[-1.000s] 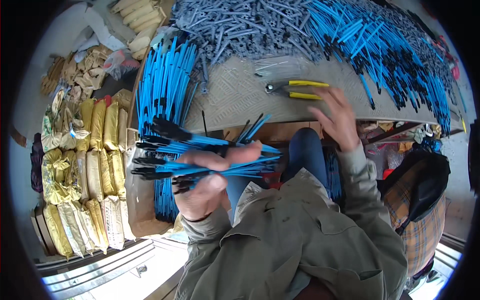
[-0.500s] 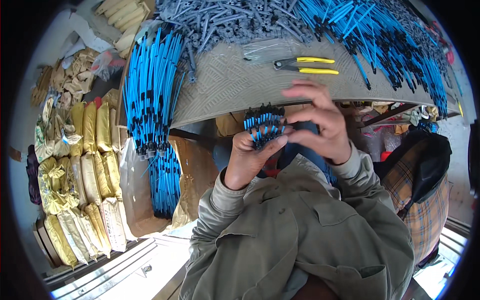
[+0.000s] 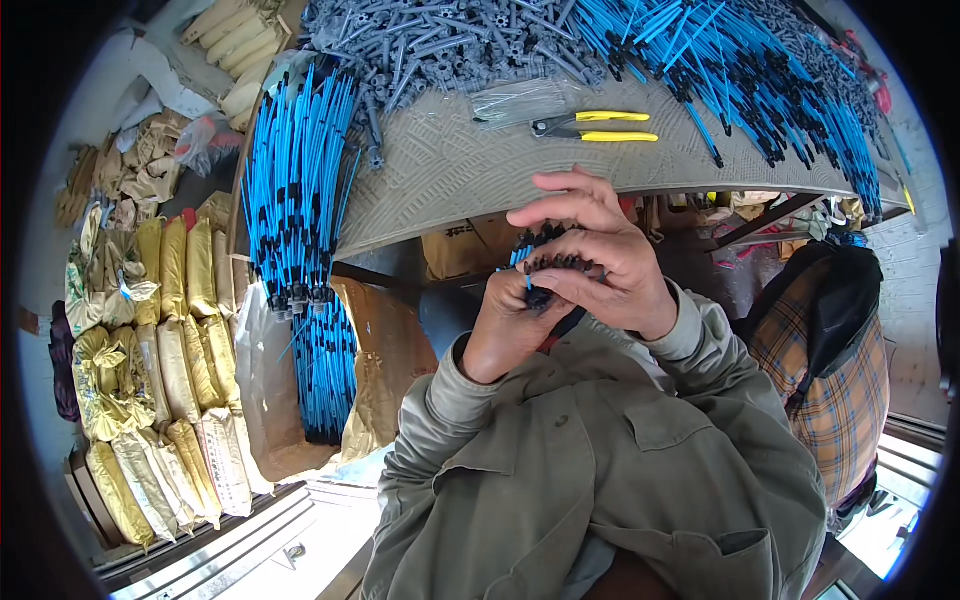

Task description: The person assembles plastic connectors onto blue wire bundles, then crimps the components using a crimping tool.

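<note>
A bundle of thin blue sticks with black ends (image 3: 540,236) is held upright in front of my chest, below the table's near edge. My left hand (image 3: 500,325) is closed around its lower part. My right hand (image 3: 615,255) lies over the bundle from the right, thumb and one finger on either side of a row of black ends, its upper fingers raised and bent. This hand covers much of the bundle, so the sticks' lower ends cannot be made out.
Yellow-handled cutters (image 3: 595,127) lie on the table (image 3: 430,170) beside thin clear strips (image 3: 525,103). Grey plastic parts (image 3: 450,45) are heaped behind. Blue sticks lie piled at right (image 3: 730,70) and at left (image 3: 300,170). Gold packages (image 3: 170,370) are stacked left; a plaid-covered seat (image 3: 840,370) stands right.
My right hand has moved left onto the bundle and now covers part of it. My left hand keeps its hold. The whole view has shifted slightly.
</note>
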`<action>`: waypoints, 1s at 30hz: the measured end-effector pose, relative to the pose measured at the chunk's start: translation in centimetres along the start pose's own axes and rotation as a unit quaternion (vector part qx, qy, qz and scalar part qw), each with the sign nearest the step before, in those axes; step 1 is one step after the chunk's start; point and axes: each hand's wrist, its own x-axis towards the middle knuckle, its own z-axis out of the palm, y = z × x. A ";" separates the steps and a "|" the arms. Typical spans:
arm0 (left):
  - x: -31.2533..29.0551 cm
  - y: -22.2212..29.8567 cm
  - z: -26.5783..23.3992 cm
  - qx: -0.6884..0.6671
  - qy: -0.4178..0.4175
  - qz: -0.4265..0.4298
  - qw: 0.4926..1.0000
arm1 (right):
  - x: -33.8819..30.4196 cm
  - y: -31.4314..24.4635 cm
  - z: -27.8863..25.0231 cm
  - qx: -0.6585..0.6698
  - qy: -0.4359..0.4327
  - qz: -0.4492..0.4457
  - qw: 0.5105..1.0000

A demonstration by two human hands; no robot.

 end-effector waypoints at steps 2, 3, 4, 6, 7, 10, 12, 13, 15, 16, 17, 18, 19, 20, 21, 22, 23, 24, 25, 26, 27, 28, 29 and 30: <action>-0.2 0.2 0.3 -0.007 0.003 0.009 1.000 | -0.3 -0.1 0.0 -0.016 -0.004 -0.006 1.000; -0.3 0.4 0.4 -0.014 0.007 0.016 1.000 | -0.3 -0.2 0.1 -0.023 -0.006 -0.009 1.000; -0.4 0.6 0.5 -0.021 0.012 0.022 0.999 | -0.1 -0.3 0.1 -0.022 -0.006 -0.012 1.000; -0.7 1.5 0.3 -0.014 0.020 0.012 1.000 | 0.5 -0.2 -0.2 0.091 0.003 -0.020 0.996; -0.6 2.3 0.2 -0.009 0.025 0.005 1.000 | 0.8 0.2 -0.4 0.145 0.009 -0.023 0.989; -1.6 6.3 -1.0 -0.003 0.032 -0.016 0.999 | 2.3 5.1 -1.2 0.176 0.062 0.057 0.981; -2.1 9.2 -2.0 -0.002 0.025 -0.026 0.999 | 1.9 11.1 -1.3 -0.050 0.006 0.023 0.998; -2.1 10.4 -2.3 0.022 0.001 -0.020 1.000 | 1.2 13.9 -1.5 -0.273 -0.055 -0.009 0.960; -2.9 11.0 -2.5 0.052 -0.012 -0.015 0.998 | 1.7 15.6 -1.1 -0.289 -0.049 -0.005 0.956; -3.4 10.7 -2.4 0.019 -0.004 -0.016 1.000 | 2.1 16.2 -1.0 -0.309 -0.044 0.000 0.950; -3.7 10.4 -2.4 -0.015 0.003 -0.019 1.000 | 2.4 16.6 -1.0 -0.329 -0.039 0.008 0.944; -3.7 10.1 -2.4 -0.050 0.008 -0.022 0.999 | 2.8 17.0 -1.1 -0.329 -0.036 0.009 0.944; -3.5 10.0 -2.6 -0.049 0.005 -0.023 0.999 | 3.1 17.5 -1.1 -0.330 -0.033 0.005 0.943; -3.2 9.8 -2.7 -0.027 -0.007 -0.037 0.999 | 3.5 17.7 -1.2 -0.332 -0.030 0.003 0.943; -2.8 9.7 -2.8 -0.006 -0.020 -0.052 0.998 | 3.8 17.8 -1.2 -0.334 -0.028 0.001 0.942; -2.4 9.5 -2.9 0.015 -0.032 -0.067 0.997 | 3.9 17.9 -1.3 -0.335 -0.028 0.006 0.942; -1.9 9.3 -3.2 0.012 -0.035 -0.072 0.997 | 3.9 18.0 -1.3 -0.355 -0.030 -0.008 0.934; -1.2 9.3 -3.5 0.029 -0.044 -0.070 0.996 | 3.8 18.2 -1.3 -0.373 -0.033 -0.021 0.927; -0.5 9.2 -3.8 0.044 -0.053 -0.072 0.995 | 3.6 17.9 -1.2 -0.388 -0.038 -0.032 0.920; 0.3 9.2 -3.9 0.059 -0.062 -0.074 0.994 | 3.5 16.2 -1.2 -0.384 -0.041 -0.023 0.922; 0.7 9.5 -3.9 0.057 -0.053 -0.086 0.993 | 3.6 13.3 -0.8 -0.142 -0.052 -0.002 0.989; 1.3 9.8 -3.6 0.060 -0.046 -0.069 0.995 | 4.0 11.5 -0.2 0.112 -0.058 0.021 0.992; 2.0 9.9 -3.1 0.056 -0.051 -0.056 0.996 | 3.9 10.7 0.4 0.117 -0.056 0.038 0.991; 2.5 10.0 -2.9 0.054 -0.054 -0.041 0.996 | 4.3 10.1 1.5 0.270 -0.103 0.036 0.957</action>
